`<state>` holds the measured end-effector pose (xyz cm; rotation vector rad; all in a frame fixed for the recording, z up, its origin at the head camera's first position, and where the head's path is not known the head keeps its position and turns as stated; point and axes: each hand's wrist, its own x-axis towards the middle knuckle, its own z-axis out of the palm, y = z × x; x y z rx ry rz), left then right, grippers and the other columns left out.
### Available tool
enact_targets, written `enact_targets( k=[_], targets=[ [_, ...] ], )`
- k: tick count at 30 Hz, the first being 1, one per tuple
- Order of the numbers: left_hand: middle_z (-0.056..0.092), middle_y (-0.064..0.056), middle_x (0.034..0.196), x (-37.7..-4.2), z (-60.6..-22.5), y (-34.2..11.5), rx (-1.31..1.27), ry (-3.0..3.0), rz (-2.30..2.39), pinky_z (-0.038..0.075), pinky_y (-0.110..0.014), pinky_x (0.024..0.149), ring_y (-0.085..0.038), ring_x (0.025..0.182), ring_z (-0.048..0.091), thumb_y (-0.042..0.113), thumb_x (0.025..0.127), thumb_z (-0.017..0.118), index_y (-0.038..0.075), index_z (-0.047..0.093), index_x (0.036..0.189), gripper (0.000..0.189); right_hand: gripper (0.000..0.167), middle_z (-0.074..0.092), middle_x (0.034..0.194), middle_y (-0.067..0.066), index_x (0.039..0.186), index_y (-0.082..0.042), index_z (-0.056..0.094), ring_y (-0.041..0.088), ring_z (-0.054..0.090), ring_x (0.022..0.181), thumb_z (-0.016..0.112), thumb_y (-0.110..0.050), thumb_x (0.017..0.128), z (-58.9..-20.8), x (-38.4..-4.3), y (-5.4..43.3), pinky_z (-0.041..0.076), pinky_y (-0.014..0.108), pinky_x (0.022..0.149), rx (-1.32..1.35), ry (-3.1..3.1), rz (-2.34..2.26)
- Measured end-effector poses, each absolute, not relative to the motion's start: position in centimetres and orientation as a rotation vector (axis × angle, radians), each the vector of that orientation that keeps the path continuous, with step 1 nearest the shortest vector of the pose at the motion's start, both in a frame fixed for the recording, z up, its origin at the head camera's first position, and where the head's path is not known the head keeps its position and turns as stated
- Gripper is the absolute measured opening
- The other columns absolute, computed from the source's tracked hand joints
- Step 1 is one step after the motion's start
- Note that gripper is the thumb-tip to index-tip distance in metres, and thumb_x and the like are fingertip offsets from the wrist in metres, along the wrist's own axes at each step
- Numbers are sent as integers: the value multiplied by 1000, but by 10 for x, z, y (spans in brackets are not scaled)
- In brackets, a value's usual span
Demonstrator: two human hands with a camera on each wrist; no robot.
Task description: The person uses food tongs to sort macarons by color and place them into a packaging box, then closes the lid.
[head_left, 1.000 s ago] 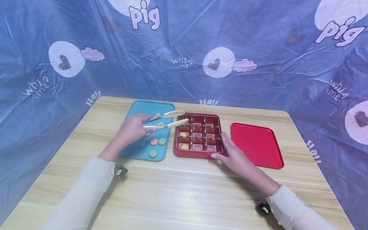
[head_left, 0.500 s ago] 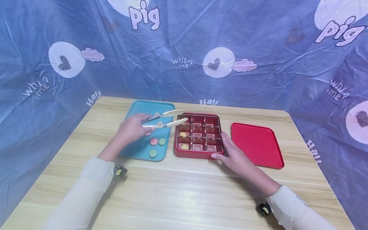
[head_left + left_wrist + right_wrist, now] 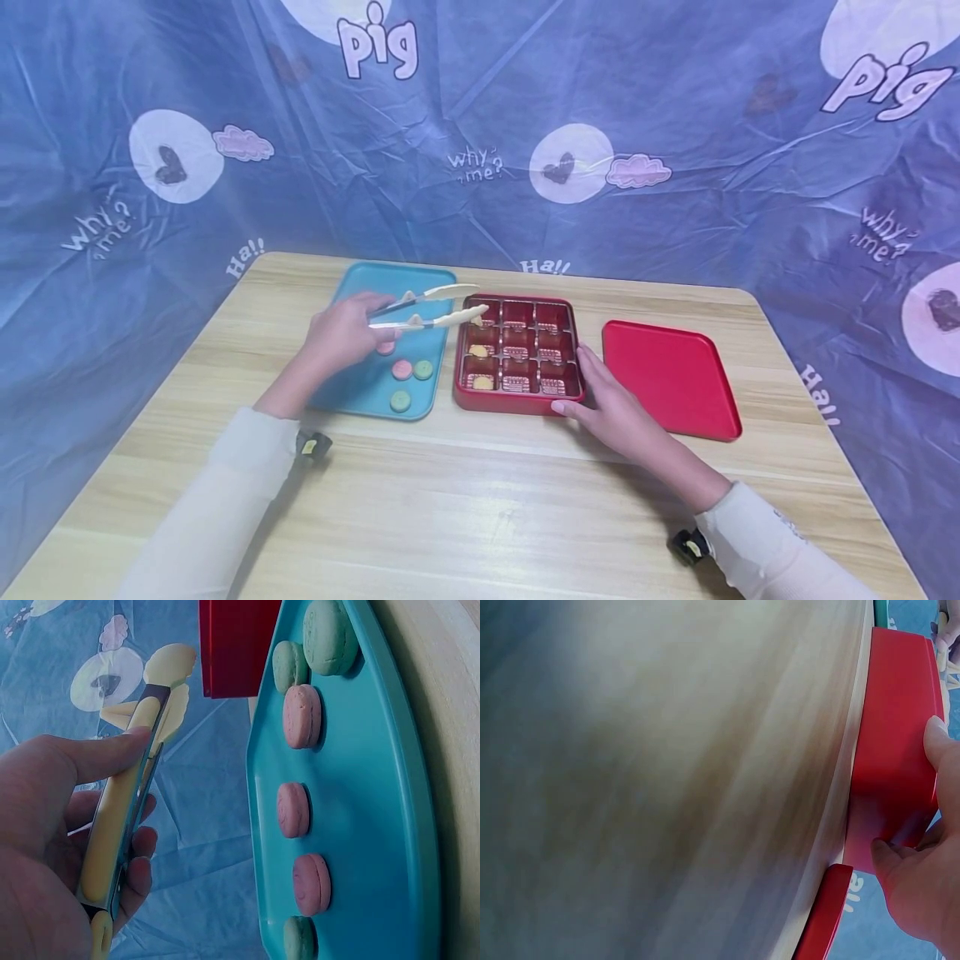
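My left hand (image 3: 341, 333) grips a pair of tongs (image 3: 124, 802) with cream-yellow tips, its thumb along one arm. The tips stand apart, with nothing visible between them, above the back left of the red box (image 3: 517, 403). That box has a compartmented insert. Yellow macarons lie in its front-left (image 3: 482, 382) and middle-left compartments; the tongs partly hide the back-left one. My right hand (image 3: 611, 408) holds the box's front right corner, thumb on the front wall and fingers on the right side. Below my left hand is a blue tray (image 3: 401, 279) with pink macarons (image 3: 301, 716) and green macarons (image 3: 330, 637).
A red lid (image 3: 667, 379) lies on the wooden table (image 3: 480, 500), right of the box and close to my right forearm. The tray stands just left of the box. A blue printed cloth (image 3: 480, 108) hangs behind the table and along its sides.
My left hand and the tongs have shifted slightly left and back, showing more of one pink macaron. The right hand and the box stay put.
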<state>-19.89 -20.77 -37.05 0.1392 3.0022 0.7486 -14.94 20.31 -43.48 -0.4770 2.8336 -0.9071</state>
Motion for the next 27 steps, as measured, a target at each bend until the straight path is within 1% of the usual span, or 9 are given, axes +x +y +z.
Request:
enact_targets(
  k=[3, 5, 7, 10, 15, 17, 21, 24, 27],
  targets=[
    [50, -3, 153, -198, -370, -208, 140, 3012, 726, 39, -63, 102, -30, 125, 59, 43, 90, 72, 27, 53, 148, 62, 109, 12, 170, 11, 163, -16, 7, 35, 18, 155, 71, -58, 87, -435, -150, 203, 33, 61, 116, -477, 2832, -908],
    [50, -3, 153, -198, -369, -208, 148, 3015, 719, 39, -64, 102, -32, 129, 56, 41, 91, 72, 27, 53, 147, 61, 108, 12, 170, 10, 163, -16, 7, 35, 18, 155, 71, -57, 87, -435, -149, 203, 32, 61, 117, -477, 2830, -910],
    [51, -4, 153, -198, -369, -207, 157, 3026, 708, 38, -65, 104, -33, 141, 46, 40, 91, 72, 26, 54, 147, 60, 108, 12, 170, 10, 163, -16, 7, 35, 18, 155, 71, -57, 87, -435, -150, 203, 32, 61, 117, -478, 2829, -914],
    [52, -4, 152, -199, -368, -207, 174, 3035, 685, 38, -65, 105, -33, 142, 44, 38, 92, 71, 26, 54, 147, 58, 108, 13, 170, 11, 163, -16, 7, 35, 18, 155, 71, -57, 87, -435, -150, 203, 32, 61, 117, -478, 2830, -917],
    [52, -1, 151, -204, -364, -206, 182, 3055, 627, 43, -60, 99, -30, 134, 52, 38, 94, 69, 29, 54, 146, 55, 108, 13, 170, 11, 163, -16, 7, 35, 19, 155, 71, -57, 87, -436, -149, 204, 33, 61, 117, -479, 2831, -922],
    [52, 0, 152, -206, -361, -206, 175, 3051, 625, 42, -58, 99, -27, 119, 62, 37, 94, 69, 30, 54, 146, 55, 109, 13, 170, 10, 164, -17, 7, 35, 19, 155, 71, -58, 86, -436, -149, 203, 34, 61, 116, -475, 2828, -926],
    [53, 1, 151, -210, -359, -206, 204, 3077, 604, 41, -59, 100, -25, 118, 60, 35, 93, 71, 31, 57, 144, 53, 110, 13, 170, 9, 164, -18, 6, 35, 19, 155, 70, -61, 85, -436, -149, 203, 34, 62, 115, -467, 2826, -928],
    [59, 1, 144, -215, -359, -206, 268, 3137, 582, 44, -59, 97, -27, 131, 52, 32, 91, 74, 30, 62, 138, 49, 110, 13, 170, 9, 164, -18, 6, 36, 19, 154, 70, -62, 85, -436, -149, 203, 34, 62, 115, -464, 2825, -927],
    [65, 0, 138, -222, -356, -206, 338, 3183, 555, 45, -55, 95, -29, 129, 53, 30, 89, 76, 28, 67, 133, 45, 111, 13, 170, 10, 164, -17, 6, 36, 19, 154, 69, -63, 85, -436, -149, 203, 34, 62, 115, -458, 2826, -920]
  ],
)
